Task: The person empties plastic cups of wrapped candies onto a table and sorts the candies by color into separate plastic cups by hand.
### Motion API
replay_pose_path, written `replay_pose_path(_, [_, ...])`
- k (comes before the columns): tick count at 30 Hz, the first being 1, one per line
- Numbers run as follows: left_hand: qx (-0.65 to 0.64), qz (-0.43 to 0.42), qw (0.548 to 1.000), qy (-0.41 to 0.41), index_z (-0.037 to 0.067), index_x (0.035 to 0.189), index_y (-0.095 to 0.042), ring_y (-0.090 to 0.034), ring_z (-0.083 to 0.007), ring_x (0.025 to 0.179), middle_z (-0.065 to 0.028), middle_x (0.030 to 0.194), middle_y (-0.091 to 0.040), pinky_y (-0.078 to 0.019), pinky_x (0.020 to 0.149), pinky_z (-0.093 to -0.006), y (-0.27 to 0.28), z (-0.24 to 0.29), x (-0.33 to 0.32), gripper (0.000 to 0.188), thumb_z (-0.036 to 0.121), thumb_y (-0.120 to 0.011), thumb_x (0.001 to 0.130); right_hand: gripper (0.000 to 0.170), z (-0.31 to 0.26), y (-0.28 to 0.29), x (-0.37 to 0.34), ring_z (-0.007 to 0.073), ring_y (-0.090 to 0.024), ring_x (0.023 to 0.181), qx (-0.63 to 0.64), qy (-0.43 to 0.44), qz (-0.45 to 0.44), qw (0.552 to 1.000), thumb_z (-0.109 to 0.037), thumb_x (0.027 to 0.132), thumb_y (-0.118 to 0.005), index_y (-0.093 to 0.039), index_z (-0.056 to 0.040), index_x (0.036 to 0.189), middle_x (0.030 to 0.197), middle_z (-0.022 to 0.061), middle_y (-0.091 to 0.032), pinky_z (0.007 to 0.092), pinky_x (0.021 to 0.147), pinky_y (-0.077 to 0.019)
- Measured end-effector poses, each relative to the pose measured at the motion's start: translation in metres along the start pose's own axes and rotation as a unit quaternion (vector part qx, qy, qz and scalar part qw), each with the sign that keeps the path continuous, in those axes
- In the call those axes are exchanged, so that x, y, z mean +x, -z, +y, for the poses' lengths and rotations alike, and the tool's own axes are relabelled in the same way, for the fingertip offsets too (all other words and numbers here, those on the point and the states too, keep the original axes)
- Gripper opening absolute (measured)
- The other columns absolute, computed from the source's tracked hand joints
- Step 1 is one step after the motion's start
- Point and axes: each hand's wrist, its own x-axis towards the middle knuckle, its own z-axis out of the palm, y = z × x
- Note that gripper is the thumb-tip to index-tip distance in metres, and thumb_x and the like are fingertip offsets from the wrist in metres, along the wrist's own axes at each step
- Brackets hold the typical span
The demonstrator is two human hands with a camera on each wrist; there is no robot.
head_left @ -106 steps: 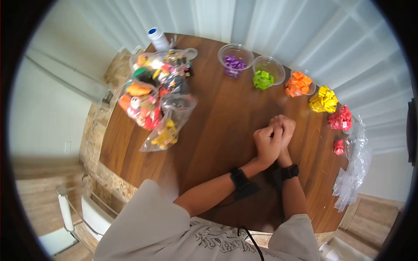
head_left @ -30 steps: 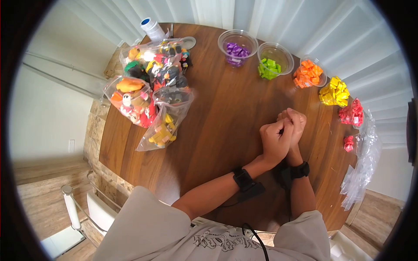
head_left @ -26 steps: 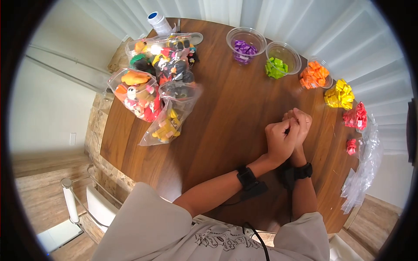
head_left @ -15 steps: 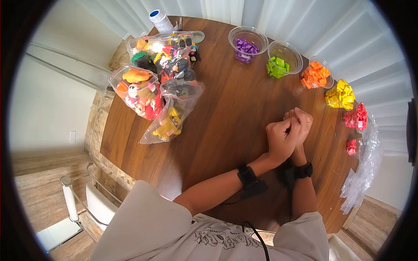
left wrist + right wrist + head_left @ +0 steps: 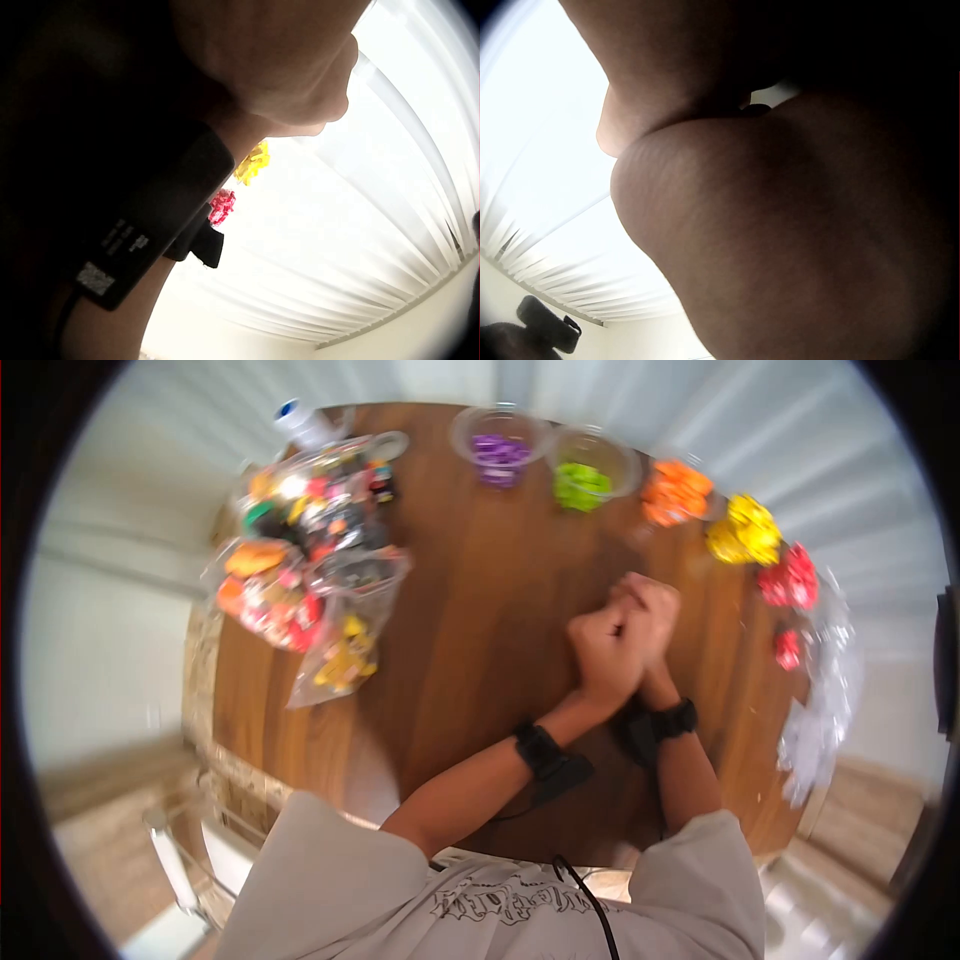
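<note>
In the head view, my left hand [image 5: 603, 658] and my right hand [image 5: 655, 610] are clasped together over the brown wooden table [image 5: 480, 620]. Their fingers are curled, partly hidden behind one another, and no object shows between them. Each wrist wears a black strap with a dark device. The left wrist view shows knuckles at the top and a black device [image 5: 161, 217] on a forearm. Dark, close skin fills most of the right wrist view.
Clear cups hold purple [image 5: 500, 452], green [image 5: 582, 487], orange [image 5: 676, 493], yellow [image 5: 744, 532] and red [image 5: 788, 577] shiny pieces. A small red piece [image 5: 788, 650] lies near clear plastic bags [image 5: 825, 680]. Bagged toy figures [image 5: 310, 550] and a white cylindrical container [image 5: 303, 424] are at left.
The head view has shifted and blurred, so the table's things appear further left and mostly higher. My hands stay clasped throughout.
</note>
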Motion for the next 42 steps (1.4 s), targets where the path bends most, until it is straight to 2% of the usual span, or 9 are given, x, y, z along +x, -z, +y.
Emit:
replay_pose_path(1, [0.001, -0.007, 1.000, 0.008, -0.002, 0.066, -0.043, -0.036, -0.0041, 0.063, 0.0013, 0.060, -0.036, -0.0299, 0.049, -0.0294, 0.001, 0.001, 0.001, 0.030, 0.004, -0.057, 0.092, 0.021, -0.017, -0.001, 0.004, 0.0102, -0.058, 0.061, 0.284, -0.276, 0.009, 0.918, -0.010, 0.091, -0.068, -0.071, 0.0024, 0.075, 0.066, 0.0028, -0.066, 0.0293, 0.058, -0.0480])
replay_pose_path(2, [-0.004, -0.010, 1.000, 0.017, -0.001, 0.066, -0.043, -0.036, -0.0043, 0.063, 0.0036, 0.062, -0.038, -0.0295, 0.050, -0.0294, 0.001, 0.008, 0.002, 0.031, 0.005, -0.056, 0.093, 0.025, -0.015, 0.005, 0.008, 0.0082, -0.053, 0.059, 0.175, -0.192, -0.046, 0.965, -0.012, 0.093, -0.067, -0.068, 0.0016, 0.071, 0.063, 0.0006, -0.060, 0.0293, 0.055, -0.0432])
replay_pose_path(5, [-0.012, -0.022, 0.999, 0.048, 0.001, 0.065, -0.043, -0.037, -0.0043, 0.065, 0.0070, 0.066, -0.041, -0.0283, 0.052, -0.0296, 0.001, 0.008, 0.001, 0.034, 0.005, -0.053, 0.097, 0.022, -0.018, 0.008, 0.013, 0.0079, -0.052, 0.058, 0.395, -0.421, -0.092, 0.812, -0.014, 0.096, -0.063, -0.068, -0.0037, 0.077, 0.068, 0.0002, -0.061, 0.0273, 0.053, -0.0396])
replay_pose_path(7, [-0.001, -0.022, 0.999, 0.049, 0.001, 0.064, -0.043, -0.036, -0.0046, 0.064, 0.0063, 0.064, -0.041, -0.0269, 0.052, -0.0294, -0.001, 0.011, 0.001, 0.038, 0.006, -0.052, 0.100, 0.041, -0.028, 0.010, 0.025, 0.0022, -0.037, 0.056, 0.445, -0.417, -0.077, 0.789, -0.014, 0.098, -0.060, -0.052, -0.0056, 0.058, 0.058, -0.0061, -0.047, 0.0270, 0.049, -0.0291])
replay_pose_path(15, [0.087, -0.114, 0.990, 0.004, -0.002, 0.098, -0.063, -0.057, -0.0111, 0.076, -0.0069, 0.086, -0.064, -0.0456, 0.066, -0.0298, 0.000, 0.005, 0.011, 0.015, 0.012, -0.066, 0.098, 0.042, -0.007, 0.066, 0.007, 0.0024, -0.029, 0.059, 0.248, -0.441, 0.150, 0.849, -0.005, 0.095, -0.058, -0.037, -0.0070, 0.058, 0.060, -0.0089, -0.032, 0.0299, 0.050, -0.0211])
replay_pose_path(22, [0.171, -0.229, 0.958, -0.036, -0.007, 0.153, -0.035, -0.048, -0.0338, 0.141, -0.0258, 0.153, -0.045, -0.0454, 0.113, -0.0415, -0.016, -0.011, 0.038, 0.088, 0.020, -0.084, 0.085, 0.039, 0.071, 0.202, -0.051, 0.0141, -0.048, 0.085, 0.035, -0.418, 0.329, 0.846, -0.008, 0.085, -0.077, -0.047, -0.0039, 0.108, 0.101, 0.0046, -0.047, 0.0317, 0.076, -0.0437])
replay_pose_path(29, [0.217, -0.161, 0.960, -0.079, -0.007, 0.153, -0.034, -0.050, -0.0393, 0.138, -0.0294, 0.152, -0.046, -0.0459, 0.111, -0.0418, -0.066, -0.046, 0.086, 0.100, 0.033, -0.088, 0.079, 0.107, 0.104, 0.211, -0.034, 0.0306, -0.052, 0.132, -0.003, -0.407, 0.227, 0.885, -0.024, 0.076, -0.092, -0.026, 0.0045, 0.155, 0.148, 0.0235, -0.041, 0.0387, 0.112, -0.0466])
replay_pose_path(35, [0.251, -0.109, 0.953, -0.132, -0.002, 0.145, -0.047, -0.057, -0.0426, 0.124, -0.0291, 0.136, -0.057, -0.0474, 0.103, -0.0454, -0.081, -0.053, 0.095, 0.091, 0.040, -0.089, 0.075, 0.103, 0.105, 0.213, -0.025, 0.0347, -0.056, 0.124, -0.028, -0.418, 0.218, 0.881, -0.023, 0.073, -0.092, -0.032, 0.0064, 0.152, 0.135, 0.0225, -0.053, 0.0414, 0.104, -0.0483])
replay_pose_path(42, [0.082, -0.347, 0.930, -0.090, -0.003, 0.136, -0.053, -0.066, -0.0166, 0.103, -0.0106, 0.119, -0.065, -0.0542, 0.088, -0.0304, -0.006, -0.041, 0.065, 0.071, 0.013, -0.090, 0.078, 0.083, 0.115, 0.205, -0.031, 0.0370, -0.058, 0.118, -0.141, -0.378, 0.196, 0.894, -0.026, 0.073, -0.091, -0.047, 0.0043, 0.137, 0.129, 0.0225, -0.057, 0.0433, 0.103, -0.0480])
